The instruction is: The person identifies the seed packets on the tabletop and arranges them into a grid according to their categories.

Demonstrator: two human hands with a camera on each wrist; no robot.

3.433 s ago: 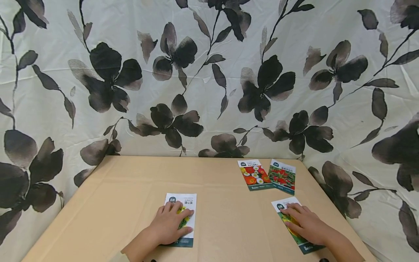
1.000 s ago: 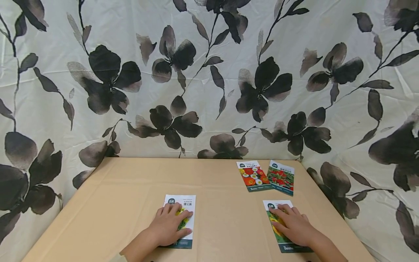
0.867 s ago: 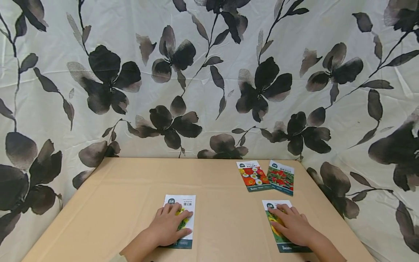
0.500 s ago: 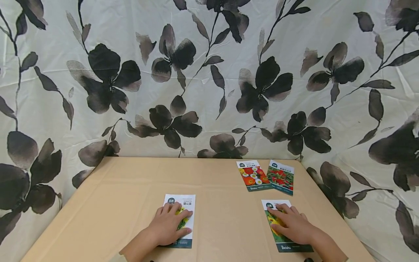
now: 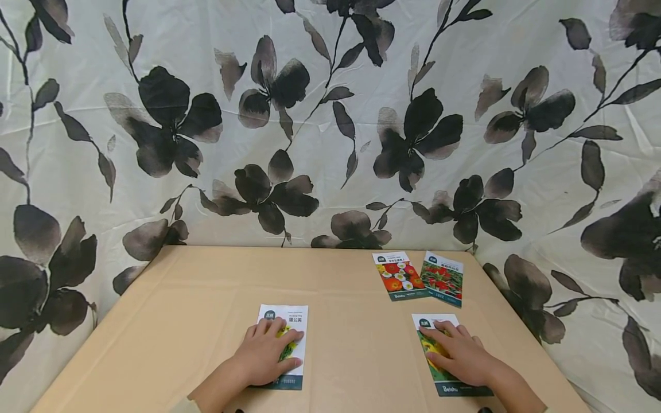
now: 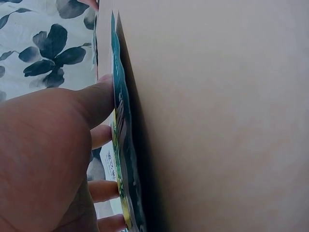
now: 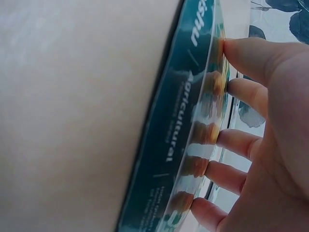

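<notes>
Two seed packets lie flat, one under each hand. In the head view my left hand rests on the white packet with yellow flowers, fingers spread and thumb near its right edge. To the right, my right hand touches a second packet with a yellow picture and dark green bottom band, hiding its right part. The left wrist view has the thumb and fingertips against the packet face. In the right wrist view, spread fingertips press on the glossy packet, lettered "Agricultural".
Two more seed packets lie at the back right of the table: one with red, orange and white flowers, the other with red flowers and green leaves, their edges overlapping. A floral curtain hangs behind the table.
Since the oldest frame, the right hand has slid its packet left and turned it from slanted to nearly straight. In the last second it has barely moved. The left hand stays put.
</notes>
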